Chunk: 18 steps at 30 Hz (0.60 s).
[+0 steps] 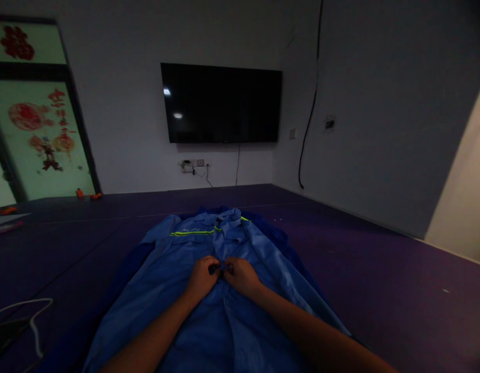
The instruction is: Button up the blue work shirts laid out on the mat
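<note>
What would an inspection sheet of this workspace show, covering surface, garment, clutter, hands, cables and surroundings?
Surface: purple, dimly lit.
Garment: blue jacket spread front up, darker blue cloth beneath.
Clutter: small orange items near the door.
Hands: left hand and right hand pinch the jacket's front opening; fastening detail unclear.
Cables: white cable lower left; black cable down the right wall.
Surroundings: wall-mounted television, dark screen; door bears red decorations.

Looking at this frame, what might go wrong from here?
The left hand and right hand pinch closely together at the front of the light-blue jacket, hiding their fingertips, so a misalignment there could be missed. The dim light could make that worse. Darker blue cloth shows along the jacket's sides; if it is separate, tugging might drag it too.
</note>
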Available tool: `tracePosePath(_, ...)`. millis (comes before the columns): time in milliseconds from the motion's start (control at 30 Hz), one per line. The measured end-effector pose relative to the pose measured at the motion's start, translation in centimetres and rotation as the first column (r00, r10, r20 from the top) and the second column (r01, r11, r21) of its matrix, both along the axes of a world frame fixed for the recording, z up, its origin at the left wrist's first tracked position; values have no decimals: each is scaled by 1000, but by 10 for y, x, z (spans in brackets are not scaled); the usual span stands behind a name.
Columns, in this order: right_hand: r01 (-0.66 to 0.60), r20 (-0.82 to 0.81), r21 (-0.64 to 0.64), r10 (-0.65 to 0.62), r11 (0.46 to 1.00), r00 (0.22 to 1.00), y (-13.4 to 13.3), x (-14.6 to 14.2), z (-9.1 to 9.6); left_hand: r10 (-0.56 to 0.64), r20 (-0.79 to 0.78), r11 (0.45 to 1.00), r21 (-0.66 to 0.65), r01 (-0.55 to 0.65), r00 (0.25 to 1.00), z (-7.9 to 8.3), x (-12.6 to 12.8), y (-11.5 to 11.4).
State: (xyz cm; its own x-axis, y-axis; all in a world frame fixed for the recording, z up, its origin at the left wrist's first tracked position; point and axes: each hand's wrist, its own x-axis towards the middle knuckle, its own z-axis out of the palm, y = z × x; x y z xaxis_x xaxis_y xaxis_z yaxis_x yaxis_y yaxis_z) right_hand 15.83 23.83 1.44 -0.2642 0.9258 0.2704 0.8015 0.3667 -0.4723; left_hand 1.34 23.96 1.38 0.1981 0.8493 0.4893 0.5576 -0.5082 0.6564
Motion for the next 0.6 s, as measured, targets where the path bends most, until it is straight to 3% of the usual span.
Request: tracePosePath(600,-21,65,56,17,998,998,1,1,-2,-17,-6,1000,0,17,1000,0,0,0)
